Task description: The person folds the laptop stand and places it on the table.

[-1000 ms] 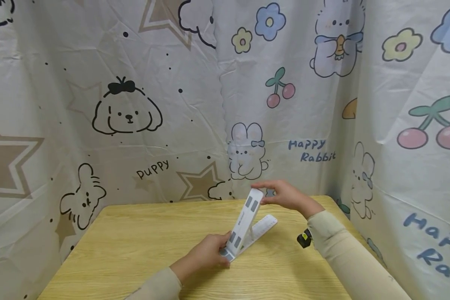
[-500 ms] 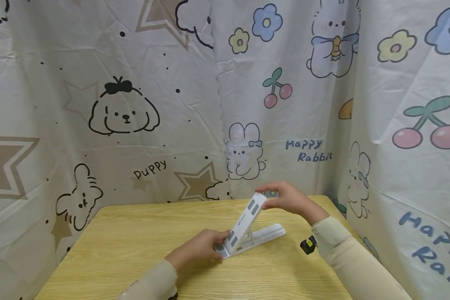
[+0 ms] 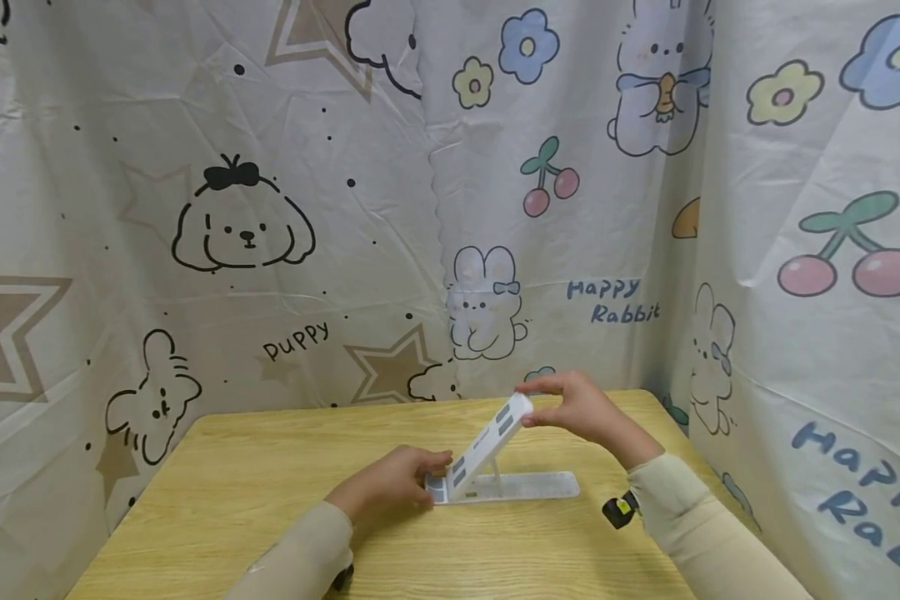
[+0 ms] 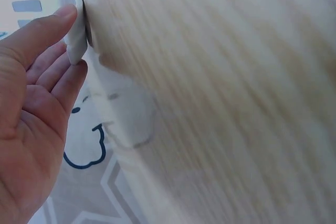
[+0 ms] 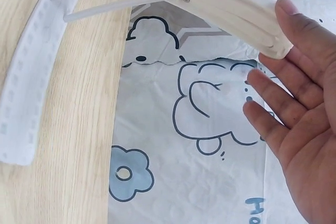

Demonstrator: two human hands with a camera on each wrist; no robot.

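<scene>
A white folding laptop stand [image 3: 487, 442] stands opened in a wedge on the wooden table, its sloping plate dotted with grey pads. Under the plate runs a long flat base [image 3: 543, 485], joined to it by a thin prop; slots line this base in the right wrist view. My left hand [image 3: 392, 481] pinches the low hinge end, thumb on one face and fingertips on the other in the left wrist view. At the raised end, my right hand [image 3: 581, 408] grips the plate's tip between thumb and fingers, while its other fingers [image 5: 273, 114] spread free below.
The wooden table [image 3: 270, 450] reaches back to a printed curtain [image 3: 390, 208], which also hangs along both sides. A small black and yellow device [image 3: 619, 510] is at the right wrist.
The stand's base has swung down from a slant to lie level, pointing right. The plate leans lower, and the right hand has followed it down slightly. The left hand has shifted a little left.
</scene>
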